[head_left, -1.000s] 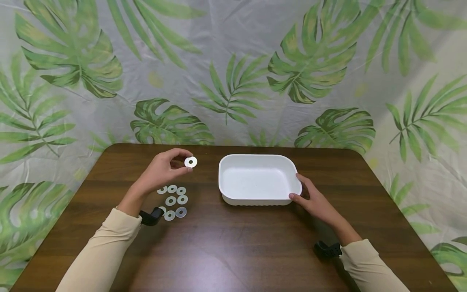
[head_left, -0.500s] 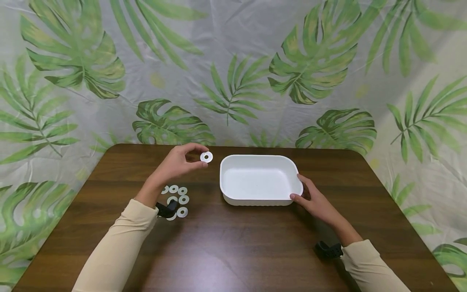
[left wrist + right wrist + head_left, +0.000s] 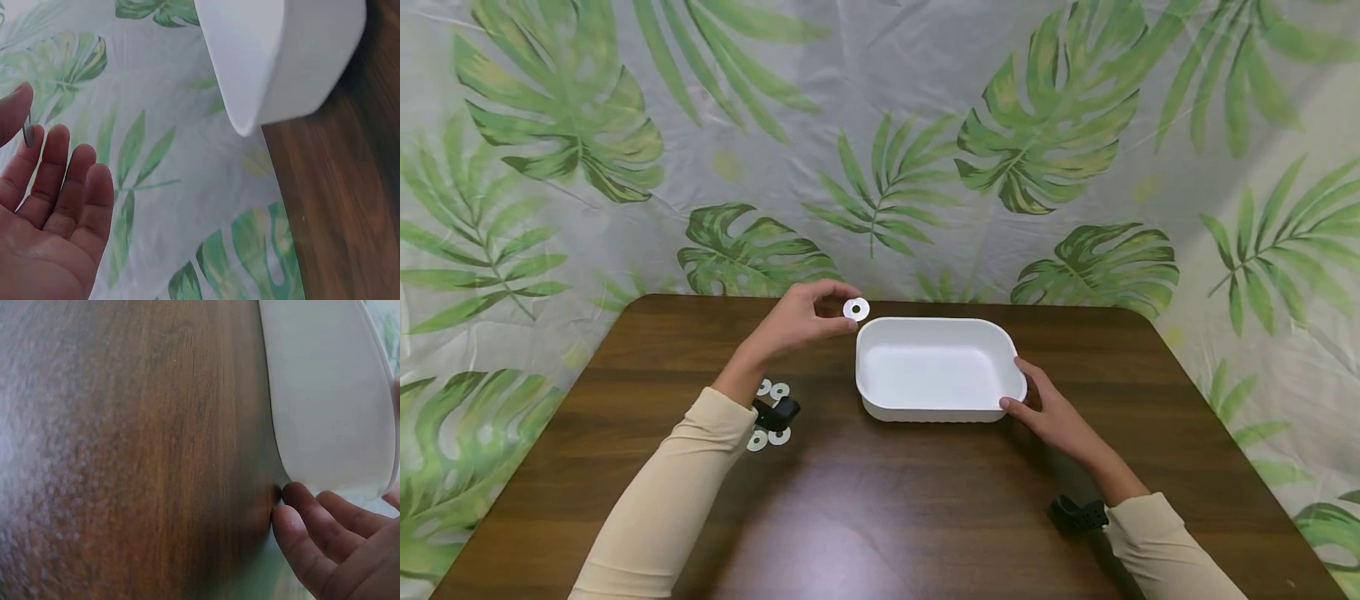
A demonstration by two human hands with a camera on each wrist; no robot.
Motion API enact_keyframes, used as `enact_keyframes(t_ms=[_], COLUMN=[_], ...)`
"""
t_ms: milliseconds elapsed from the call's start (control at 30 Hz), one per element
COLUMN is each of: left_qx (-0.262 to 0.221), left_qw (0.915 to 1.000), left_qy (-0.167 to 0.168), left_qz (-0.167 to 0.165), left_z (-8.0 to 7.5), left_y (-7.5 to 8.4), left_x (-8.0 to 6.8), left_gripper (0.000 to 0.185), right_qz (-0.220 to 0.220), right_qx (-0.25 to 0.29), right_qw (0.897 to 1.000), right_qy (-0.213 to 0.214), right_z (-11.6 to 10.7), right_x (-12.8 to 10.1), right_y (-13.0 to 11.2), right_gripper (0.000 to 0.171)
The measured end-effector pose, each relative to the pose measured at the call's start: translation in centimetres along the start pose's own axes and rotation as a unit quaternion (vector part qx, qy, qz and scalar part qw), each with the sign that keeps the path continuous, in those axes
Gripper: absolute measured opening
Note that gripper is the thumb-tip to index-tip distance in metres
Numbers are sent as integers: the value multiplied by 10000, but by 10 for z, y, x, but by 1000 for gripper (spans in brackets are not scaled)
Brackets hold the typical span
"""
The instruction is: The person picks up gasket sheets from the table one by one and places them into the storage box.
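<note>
Nearest, two cream sleeves reaching forward over a dark wooden bench (image 3: 880, 500), a black wrist strap under each. Beneath the left forearm, a small cluster of loose washers (image 3: 771, 435) lying flat on the bench, partly hidden by the strap and sleeve. Farther out, the left hand (image 3: 801, 321) raised above the bench, thumb and forefinger pinching a single white washer (image 3: 855, 309) by its edge, remaining fingers loosely spread, as seen from the left wrist view. Washer held nearly upright, flat face and centre hole turned toward the head camera, just ahead of the fingertips and right beside the near-left corner of the tray rim, not over the basin yet as far as can be told. To the right of that hand, a white rectangular tray (image 3: 940, 367) with rounded corners, sitting flat on the bench, open side up, long axis running left to right across the bench. Against the tray's right end, the right hand (image 3: 1048, 408), fingers only gently bent, fingertips (image 3: 300, 506) touching the outer wall near the front-right corner, thumb along the rim, steadying rather than wrapping. Beyond the far edge of the bench, a pale backdrop (image 3: 880, 150) printed with green palm leaves.
</note>
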State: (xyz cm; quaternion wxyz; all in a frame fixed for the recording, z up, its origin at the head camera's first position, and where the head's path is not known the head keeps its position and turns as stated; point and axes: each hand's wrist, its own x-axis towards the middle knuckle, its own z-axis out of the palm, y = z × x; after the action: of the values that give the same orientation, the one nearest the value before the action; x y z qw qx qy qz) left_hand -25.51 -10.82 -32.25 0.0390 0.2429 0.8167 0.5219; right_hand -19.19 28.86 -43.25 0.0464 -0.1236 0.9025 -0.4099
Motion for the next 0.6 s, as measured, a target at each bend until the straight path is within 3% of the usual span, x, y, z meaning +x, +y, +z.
enact_keyframes(t_ms=[300,600], left_qx=[-220,-306], left_qw=[9994,9982], left_qy=[-271,-491], left_qz=[50,128], left_z=[17,34], left_y=[10,11], left_x=[15,20], left_gripper=[43,43], right_qz=[-20,-135], right_qx=[-42,5], right_qw=[10000,9999], right_qy=[-37,14], right_z=[0,2], right_x=[-1,0], right_y=[0,1], right_gripper=[80,78])
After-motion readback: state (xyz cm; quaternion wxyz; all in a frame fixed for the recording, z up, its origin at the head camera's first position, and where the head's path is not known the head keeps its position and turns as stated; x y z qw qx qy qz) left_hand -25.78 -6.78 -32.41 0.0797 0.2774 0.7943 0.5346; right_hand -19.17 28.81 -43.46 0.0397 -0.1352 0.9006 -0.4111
